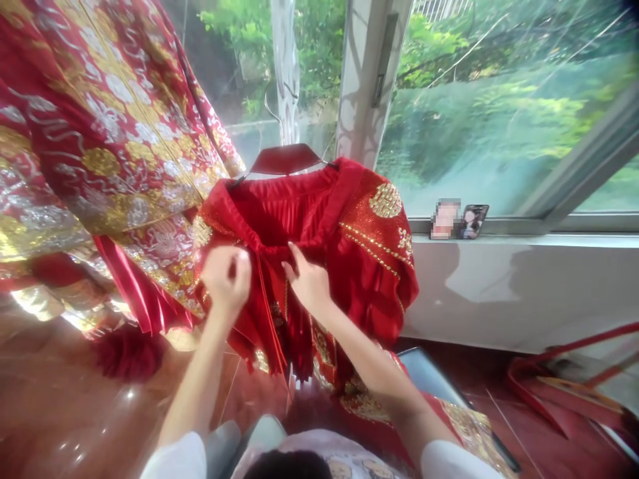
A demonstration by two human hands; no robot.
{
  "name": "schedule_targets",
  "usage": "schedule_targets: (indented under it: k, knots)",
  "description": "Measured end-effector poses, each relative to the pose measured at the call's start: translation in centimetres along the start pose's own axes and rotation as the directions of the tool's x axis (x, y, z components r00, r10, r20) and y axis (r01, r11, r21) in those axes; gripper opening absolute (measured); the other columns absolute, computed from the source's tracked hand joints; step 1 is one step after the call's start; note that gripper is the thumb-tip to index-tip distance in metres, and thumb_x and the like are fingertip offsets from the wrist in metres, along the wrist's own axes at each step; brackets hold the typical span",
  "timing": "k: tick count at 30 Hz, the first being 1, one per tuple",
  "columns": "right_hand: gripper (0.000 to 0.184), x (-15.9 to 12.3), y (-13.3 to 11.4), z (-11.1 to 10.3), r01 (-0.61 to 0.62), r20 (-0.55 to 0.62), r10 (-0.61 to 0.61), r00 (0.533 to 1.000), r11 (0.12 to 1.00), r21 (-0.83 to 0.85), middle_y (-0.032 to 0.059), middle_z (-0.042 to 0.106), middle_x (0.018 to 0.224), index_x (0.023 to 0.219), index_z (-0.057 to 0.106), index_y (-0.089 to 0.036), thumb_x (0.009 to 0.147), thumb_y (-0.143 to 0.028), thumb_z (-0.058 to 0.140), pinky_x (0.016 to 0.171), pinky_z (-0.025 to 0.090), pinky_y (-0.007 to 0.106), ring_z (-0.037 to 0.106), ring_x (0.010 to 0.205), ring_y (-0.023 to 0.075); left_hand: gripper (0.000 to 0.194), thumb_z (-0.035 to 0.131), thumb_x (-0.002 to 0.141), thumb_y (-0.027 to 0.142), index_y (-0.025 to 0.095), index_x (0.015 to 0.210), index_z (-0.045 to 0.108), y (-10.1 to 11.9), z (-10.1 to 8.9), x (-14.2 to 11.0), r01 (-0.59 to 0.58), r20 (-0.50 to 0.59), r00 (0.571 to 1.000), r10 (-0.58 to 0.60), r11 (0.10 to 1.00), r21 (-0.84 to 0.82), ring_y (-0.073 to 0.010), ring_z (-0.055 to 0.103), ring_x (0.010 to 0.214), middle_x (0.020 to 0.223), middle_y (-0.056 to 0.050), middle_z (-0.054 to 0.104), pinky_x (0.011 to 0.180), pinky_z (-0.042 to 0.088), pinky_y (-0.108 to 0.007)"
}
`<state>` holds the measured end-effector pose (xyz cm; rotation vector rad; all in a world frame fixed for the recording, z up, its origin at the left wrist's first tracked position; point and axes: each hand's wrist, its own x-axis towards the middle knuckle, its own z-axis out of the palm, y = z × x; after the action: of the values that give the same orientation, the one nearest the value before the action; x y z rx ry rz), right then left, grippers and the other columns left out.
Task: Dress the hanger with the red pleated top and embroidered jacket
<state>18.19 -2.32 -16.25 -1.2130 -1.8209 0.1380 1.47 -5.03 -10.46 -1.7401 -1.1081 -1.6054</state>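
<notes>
reddish tiled floor (pixel 100 419) lies below the red garment (pixel 359 266), which hangs before the window (pixel 474 133). an embroidered robe (pixel 120 126) crowds its left edge; a red frame (pixel 536 400) stands well apart to its right. at its gathered front, the left hand (pixel 225 278) curls — pinching or not, i cannot tell — and the right hand (pixel 310 285) is loosely spread, forefinger extended.
</notes>
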Motion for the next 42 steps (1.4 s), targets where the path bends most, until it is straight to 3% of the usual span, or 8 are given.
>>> schedule_targets:
  k: [5,15,20,24,27,36,39,42]
  knots:
    - [0.03,1.4,0.3,0.4,-0.017,0.008,0.018,1.0,0.993,-0.115,0.0099,0.072,0.079,0.093,0.071,-0.015,0.097,-0.031,0.046,0.059,0.033,0.025,0.062,0.065,0.017,0.023,0.054,0.09,0.031,0.015,0.088,0.07,2.1,2.9,-5.1,0.473,0.471,0.806,-0.358,0.869,-0.149,-0.0153,0.063,0.07,0.082,-0.005,0.071,0.066,0.047,-0.025]
    - [0.027,-9.1,4.3,0.7,-0.104,0.14,0.076,0.987,0.974,0.203,-0.0024,0.054,0.05,0.063,0.056,-0.018,0.088,-0.027,0.054,0.05,0.032,0.021,0.044,0.043,0.0088,0.035,0.054,0.091,0.044,0.014,0.085,0.071,3.2,4.5,-9.7,0.792,0.69,0.57,-0.447,0.521,-0.317,-0.0171,0.065,0.077,0.084,-0.006,0.072,0.074,0.049,-0.026]
    - [0.025,-4.9,4.1,-0.5,-0.179,-0.032,0.22,0.975,0.861,0.475,-0.0004,0.06,0.059,0.08,0.066,-0.016,0.081,-0.04,0.062,0.053,0.04,0.022,0.05,0.05,0.0106,0.031,0.054,0.091,0.041,0.014,0.08,0.067,4.5,4.8,-11.2,0.835,0.636,0.539,-0.552,0.452,-0.316,-0.0164,0.066,0.075,0.078,-0.005,0.071,0.075,0.05,-0.027]
    - [0.022,-2.0,4.0,0.7,-0.173,0.071,0.159,0.985,0.851,0.496,-0.0012,0.058,0.059,0.079,0.065,-0.015,0.08,-0.037,0.059,0.051,0.038,0.022,0.046,0.05,0.0097,0.032,0.054,0.091,0.04,0.013,0.089,0.071,4.8,4.5,-12.5,0.858,0.66,0.507,-0.554,0.392,-0.331,-0.0181,0.069,0.08,0.084,-0.007,0.073,0.077,0.051,-0.028]
    - [0.03,-2.7,3.7,1.8,-0.227,0.14,0.181,0.974,0.832,0.506,-0.0013,0.052,0.052,0.058,0.056,-0.016,0.082,-0.036,0.054,0.047,0.034,0.021,0.043,0.047,0.0088,0.032,0.055,0.09,0.04,0.013,0.087,0.072,4.9,4.3,-13.5,0.87,0.672,0.491,-0.555,0.356,-0.341,-0.0169,0.067,0.075,0.081,-0.006,0.072,0.075,0.051,-0.027]
    - [0.022,-5.8,1.4,-0.6,-0.382,0.243,0.322,0.915,0.499,0.778,0.0041,0.069,0.068,0.076,0.072,-0.016,0.076,-0.037,0.067,0.059,0.053,0.025,0.063,0.059,0.0144,0.033,0.069,0.08,0.044,0.012,0.086,0.075,4.8,3.6,-14.3,0.915,0.746,0.402,-0.53,0.203,-0.349,-0.0165,0.066,0.073,0.079,-0.007,0.073,0.07,0.052,-0.026]
    - [0.022,-6.1,1.2,-0.6,-0.387,0.171,0.436,0.883,0.474,0.791,0.0035,0.068,0.065,0.079,0.071,-0.015,0.076,-0.037,0.067,0.056,0.052,0.025,0.061,0.054,0.013,0.034,0.071,0.079,0.042,0.015,0.098,0.074,4.4,2.9,-14.0,0.885,0.634,0.453,-0.627,0.23,-0.405,-0.0184,0.068,0.082,0.105,-0.012,0.073,0.071,0.054,-0.028]
    - [0.023,-6.7,0.7,-0.2,-0.413,0.169,0.453,0.876,0.521,0.747,0.0022,0.066,0.062,0.076,0.068,-0.015,0.078,-0.037,0.064,0.048,0.045,0.023,0.054,0.047,0.0107,0.024,0.064,0.086,0.036,0.017,0.1,0.074,4.4,1.9,-12.8,0.759,0.418,0.646,-0.639,0.478,-0.442,-0.0186,0.068,0.09,0.109,-0.011,0.071,0.078,0.055,-0.03]
